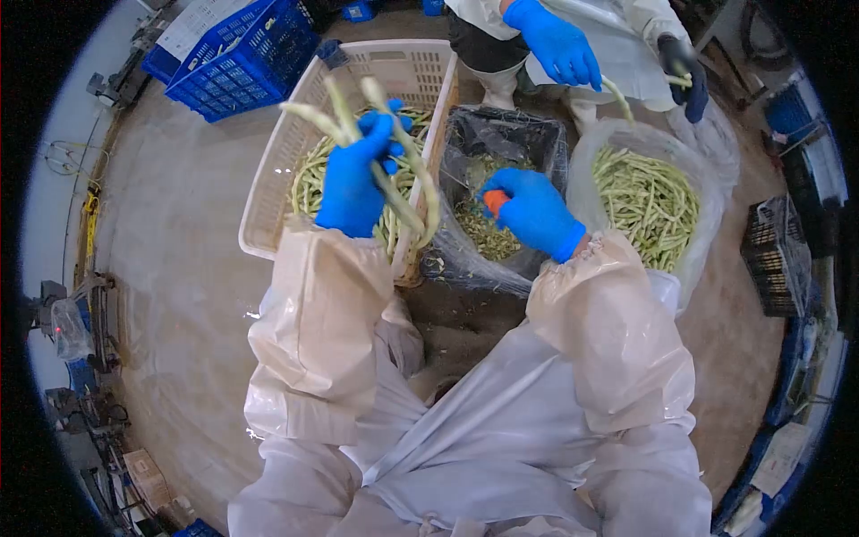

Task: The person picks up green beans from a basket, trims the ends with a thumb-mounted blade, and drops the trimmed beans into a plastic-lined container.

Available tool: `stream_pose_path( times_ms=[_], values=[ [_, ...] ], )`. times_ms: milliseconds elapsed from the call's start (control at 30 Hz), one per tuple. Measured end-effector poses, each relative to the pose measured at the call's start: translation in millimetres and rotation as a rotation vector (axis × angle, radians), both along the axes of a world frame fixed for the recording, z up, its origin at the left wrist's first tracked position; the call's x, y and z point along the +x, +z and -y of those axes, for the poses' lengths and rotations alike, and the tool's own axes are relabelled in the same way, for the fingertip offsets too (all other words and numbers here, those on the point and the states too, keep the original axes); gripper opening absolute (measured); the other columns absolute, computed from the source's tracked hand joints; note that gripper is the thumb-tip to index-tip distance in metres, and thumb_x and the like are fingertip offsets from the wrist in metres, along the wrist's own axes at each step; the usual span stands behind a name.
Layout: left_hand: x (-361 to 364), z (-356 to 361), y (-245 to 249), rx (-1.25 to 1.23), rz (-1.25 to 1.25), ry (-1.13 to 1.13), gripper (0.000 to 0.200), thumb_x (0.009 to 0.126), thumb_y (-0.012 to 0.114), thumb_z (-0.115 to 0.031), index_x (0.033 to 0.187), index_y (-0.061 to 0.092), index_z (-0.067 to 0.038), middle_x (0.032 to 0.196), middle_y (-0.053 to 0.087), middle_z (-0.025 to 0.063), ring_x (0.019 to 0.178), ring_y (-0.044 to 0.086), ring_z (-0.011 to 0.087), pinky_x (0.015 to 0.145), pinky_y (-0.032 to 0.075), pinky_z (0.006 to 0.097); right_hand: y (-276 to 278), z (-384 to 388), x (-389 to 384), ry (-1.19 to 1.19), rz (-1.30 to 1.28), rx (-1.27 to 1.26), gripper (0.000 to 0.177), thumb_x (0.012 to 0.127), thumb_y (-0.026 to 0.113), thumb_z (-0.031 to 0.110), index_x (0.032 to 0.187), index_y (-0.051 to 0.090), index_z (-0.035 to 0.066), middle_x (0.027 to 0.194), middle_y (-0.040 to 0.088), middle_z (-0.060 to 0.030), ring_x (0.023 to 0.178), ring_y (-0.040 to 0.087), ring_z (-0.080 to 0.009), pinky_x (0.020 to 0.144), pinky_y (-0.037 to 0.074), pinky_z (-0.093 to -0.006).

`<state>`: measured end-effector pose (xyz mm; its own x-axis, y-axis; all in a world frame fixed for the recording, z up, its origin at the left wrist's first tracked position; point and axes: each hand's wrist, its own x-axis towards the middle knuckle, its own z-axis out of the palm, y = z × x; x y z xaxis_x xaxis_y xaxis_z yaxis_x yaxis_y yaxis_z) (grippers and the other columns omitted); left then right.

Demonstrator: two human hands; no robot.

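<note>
Over a cream plastic crate [255, 201] of long green beans [309, 183], my left hand [351, 183], in a blue glove, is closed around several long pale beans [419, 170]. My right hand [535, 213], also blue-gloved, holds a small orange-handled tool [495, 202]; any blade is hidden. That hand is above a dark, plastic-lined bin [506, 134] with green trimmings [488, 234] inside. Right of the bin, a clear bag [586, 166] holds many beans [646, 206].
Across from me, a co-worker's blue-gloved hand [559, 45] and dark-gloved hand [684, 80] hold beans above the clear bag. Blue crates [242, 72] stand at the upper left. A black crate [777, 255] is at the right.
</note>
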<state>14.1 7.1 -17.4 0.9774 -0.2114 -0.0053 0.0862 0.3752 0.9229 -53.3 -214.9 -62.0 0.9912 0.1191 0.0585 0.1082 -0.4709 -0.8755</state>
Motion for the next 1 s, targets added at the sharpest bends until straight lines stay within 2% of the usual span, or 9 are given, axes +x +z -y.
stream_pose_path(
  times_ms=[67, 200, 267, 367, 467, 633, 767, 900, 1000],
  values=[
    [9.6, -16.9, 0.6, -0.166, -0.011, 0.091, 0.035, 0.087, 0.061, -0.019, 0.118, 0.053, -0.005, 0.101, 0.061, 0.0053, 0.07, 0.053, 0.0083, 0.061, 0.044, 0.019, -12.0, 18.6, 5.2, -0.06, 0.221, -0.49, 0.012, 0.074, 0.057, 0.008, 0.079, 0.065, 0.001, 0.077, 0.064, -0.0198, 0.067, 0.063, -0.0317, 0.063, 0.05, -0.0423],
    [25.4, -56.1, 14.5, -0.385, 0.09, 0.193, 0.042, 0.093, 0.052, -0.018, 0.129, 0.038, -0.001, 0.12, 0.048, 0.0109, 0.11, 0.048, 0.0157, 0.094, 0.043, 0.0258, -15.5, 45.5, 7.5, -0.231, 0.116, -0.762, 0.011, 0.072, 0.058, 0.01, 0.078, 0.065, 0.004, 0.08, 0.063, -0.0217, 0.077, 0.062, -0.0374, 0.069, 0.049, -0.046],
    [22.0, -59.4, 22.2, -0.432, 0.105, 0.243, 0.04, 0.094, 0.05, -0.015, 0.129, 0.038, -0.001, 0.123, 0.047, 0.0114, 0.114, 0.046, 0.0173, 0.096, 0.042, 0.0256, -20.0, 48.3, 7.9, -0.195, 0.189, -0.796, 0.014, 0.073, 0.06, 0.012, 0.082, 0.067, 0.004, 0.08, 0.062, -0.0217, 0.077, 0.062, -0.0369, 0.072, 0.05, -0.0446],
    [19.4, -49.1, 19.6, -0.422, 0.076, 0.218, 0.042, 0.091, 0.055, -0.019, 0.131, 0.042, -0.009, 0.126, 0.049, 0.0083, 0.102, 0.055, 0.0121, 0.074, 0.051, 0.021, -8.7, 20.8, 6.7, -0.141, 0.348, -0.252, 0.023, 0.078, 0.061, 0.014, 0.097, 0.066, 0.002, 0.086, 0.065, -0.0193, 0.077, 0.064, -0.0312, 0.074, 0.05, -0.0399],
    [20.8, -50.3, 2.6, -0.561, 0.033, 0.003, 0.039, 0.093, 0.049, -0.013, 0.13, 0.039, -0.006, 0.127, 0.048, 0.0118, 0.105, 0.055, 0.0186, 0.082, 0.052, 0.0253, 13.8, -3.7, 2.4, 0.109, -0.077, 0.37, 0.031, 0.083, 0.061, 0.015, 0.109, 0.062, -0.002, 0.093, 0.066, -0.0159, 0.077, 0.065, -0.023, 0.073, 0.051, -0.0344],
    [14.5, -30.3, -7.2, -0.538, -0.008, -0.038, 0.043, 0.092, 0.053, -0.014, 0.132, 0.039, -0.007, 0.126, 0.049, 0.0126, 0.101, 0.058, 0.0194, 0.076, 0.054, 0.0249, 17.7, -26.9, -11.4, 0.103, -0.357, 0.732, 0.028, 0.086, 0.057, 0.013, 0.106, 0.061, -0.007, 0.093, 0.066, -0.0135, 0.076, 0.063, -0.0193, 0.07, 0.052, -0.0301],
    [13.8, -23.2, -5.5, -0.215, -0.007, 0.204, 0.049, 0.086, 0.061, -0.014, 0.13, 0.041, -0.004, 0.115, 0.055, 0.0101, 0.093, 0.06, 0.0168, 0.066, 0.05, 0.0237, 12.6, -15.1, -3.6, -0.064, -0.211, 0.668, 0.023, 0.085, 0.057, 0.012, 0.101, 0.064, -0.004, 0.085, 0.067, -0.013, 0.07, 0.063, -0.0186, 0.064, 0.051, -0.0301],
    [2.8, -8.4, 5.2, 0.259, 0.256, 0.558, 0.048, 0.08, 0.066, -0.013, 0.125, 0.051, -0.004, 0.106, 0.059, 0.0089, 0.085, 0.06, 0.0166, 0.066, 0.049, 0.0284, 12.8, 3.1, 2.0, -0.282, 0.345, -0.126, 0.018, 0.08, 0.059, 0.017, 0.093, 0.066, 0.007, 0.08, 0.063, -0.0168, 0.067, 0.061, -0.0297, 0.06, 0.047, -0.0381],
    [-6.0, 3.6, 0.0, 0.74, 0.48, 0.274, 0.037, 0.079, 0.067, -0.011, 0.115, 0.059, -0.008, 0.098, 0.061, 0.0114, 0.082, 0.061, 0.0172, 0.067, 0.049, 0.0339, 16.9, 4.9, 0.8, -0.171, 0.501, -0.386, 0.015, 0.078, 0.06, 0.018, 0.086, 0.066, 0.007, 0.081, 0.062, -0.0167, 0.07, 0.059, -0.0349, 0.062, 0.046, -0.0428]
  ],
)
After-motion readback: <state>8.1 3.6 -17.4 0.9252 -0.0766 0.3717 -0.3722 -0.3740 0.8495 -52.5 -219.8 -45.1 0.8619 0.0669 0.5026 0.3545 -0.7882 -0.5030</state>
